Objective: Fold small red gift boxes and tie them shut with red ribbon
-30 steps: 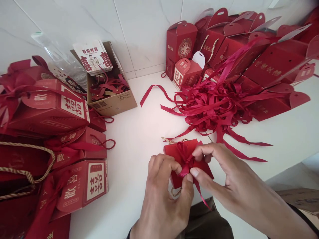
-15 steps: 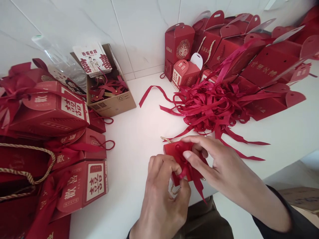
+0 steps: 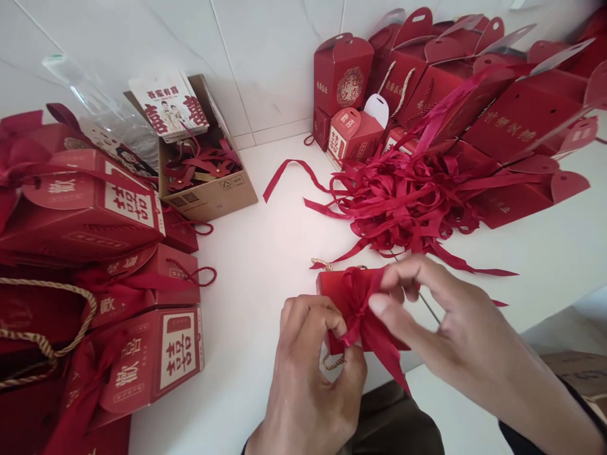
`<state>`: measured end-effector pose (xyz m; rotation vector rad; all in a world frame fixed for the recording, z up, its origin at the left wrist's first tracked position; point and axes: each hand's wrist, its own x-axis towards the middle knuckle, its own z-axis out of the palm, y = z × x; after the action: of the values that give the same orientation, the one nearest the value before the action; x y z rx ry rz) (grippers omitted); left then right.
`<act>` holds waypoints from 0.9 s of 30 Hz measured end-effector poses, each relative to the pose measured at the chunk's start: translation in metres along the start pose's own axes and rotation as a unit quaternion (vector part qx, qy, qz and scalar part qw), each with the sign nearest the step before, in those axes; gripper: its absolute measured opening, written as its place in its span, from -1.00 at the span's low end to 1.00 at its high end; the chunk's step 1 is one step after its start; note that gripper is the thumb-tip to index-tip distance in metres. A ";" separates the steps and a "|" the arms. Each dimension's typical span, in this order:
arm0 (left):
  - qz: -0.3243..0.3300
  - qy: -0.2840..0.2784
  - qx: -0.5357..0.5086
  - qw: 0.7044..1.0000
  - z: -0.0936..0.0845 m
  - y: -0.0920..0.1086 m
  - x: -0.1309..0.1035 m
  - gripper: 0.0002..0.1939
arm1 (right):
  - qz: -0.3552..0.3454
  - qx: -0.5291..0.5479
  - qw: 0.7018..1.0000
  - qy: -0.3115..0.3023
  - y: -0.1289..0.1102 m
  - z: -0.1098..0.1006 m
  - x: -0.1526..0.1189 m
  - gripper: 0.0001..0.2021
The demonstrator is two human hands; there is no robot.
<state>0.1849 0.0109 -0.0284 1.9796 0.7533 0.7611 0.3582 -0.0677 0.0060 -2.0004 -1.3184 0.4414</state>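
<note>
A small red box (image 3: 331,285) with gold rope handles lies near the front edge of the white table. Across its top runs a dark red ribbon (image 3: 379,335) knotted into a bow, one tail hanging over the near side. My left hand (image 3: 315,366) pinches a loop of the ribbon at the box's left. At the right, my right hand (image 3: 441,316) has thumb and fingers closed on the bow's other loop. A thin dark strand shows behind the right fingers.
A pile of loose red ribbons (image 3: 403,196) lies beyond the box. Red gift boxes (image 3: 507,120) crowd the back right. More tied boxes (image 3: 156,354) stack at the left, near a cardboard carton (image 3: 213,196) and cards (image 3: 168,104). A tiled wall stands behind.
My right hand has moved right, drawing the ribbon loop outward. The bow's knot is now visible, and the near tail reaches lower. My left hand has barely moved.
</note>
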 end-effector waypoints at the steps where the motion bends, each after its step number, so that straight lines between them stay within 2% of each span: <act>1: -0.002 0.002 0.000 1.000 0.000 0.000 0.000 -0.71 | -0.021 -0.024 0.999 -0.022 0.000 -0.001 -0.004 -0.86; 3: -0.006 0.006 0.000 1.000 0.001 0.000 0.000 -0.73 | -0.069 -0.070 0.993 -0.063 0.000 -0.003 -0.011 -0.89; 5: -0.009 0.012 0.002 1.000 0.001 0.000 0.001 -0.74 | -0.100 -0.097 0.987 -0.080 0.000 -0.004 -0.017 -0.91; 8: -0.009 0.015 0.004 1.000 0.002 0.000 0.001 -0.73 | -0.097 -0.095 0.984 -0.119 0.001 -0.013 -0.024 -0.86; 12: -0.010 0.016 0.008 1.000 0.002 0.001 0.001 -0.71 | -0.089 -0.066 0.966 -0.234 0.005 -0.033 -0.028 -0.83; 13: -0.009 0.015 0.009 1.000 0.002 0.001 0.001 -0.71 | -0.076 -0.061 0.968 -0.233 0.006 -0.036 -0.026 -0.85; 14: -0.007 0.013 0.010 1.000 0.002 0.002 0.001 -0.71 | -0.060 -0.059 0.975 -0.206 0.006 -0.037 -0.021 -0.88; 17: -0.001 0.006 0.019 1.000 0.002 0.003 0.000 -0.72 | -0.046 -0.067 0.995 -0.065 0.002 -0.028 0.001 -0.80; 19: 0.001 0.002 0.032 0.999 0.001 0.003 0.000 -0.72 | -0.086 -0.070 0.991 -0.073 -0.002 -0.017 0.016 -0.79; 21: 0.015 -0.008 0.045 0.999 -0.001 0.002 0.000 -0.73 | -0.103 -0.065 0.986 -0.109 -0.006 -0.008 0.026 -0.91; 24: 0.046 -0.024 0.047 0.998 -0.003 -0.001 0.000 -0.76 | -0.094 -0.017 0.989 -0.110 -0.009 -0.004 0.026 -0.87; 27: 0.041 -0.010 0.038 0.998 -0.002 -0.002 0.000 -0.79 | -0.048 0.069 0.988 -0.130 -0.008 -0.009 0.020 -0.86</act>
<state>0.1827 0.0127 -0.0290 2.0936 0.7025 0.7701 0.3670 -0.0507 0.0201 -1.8009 -1.4916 0.7459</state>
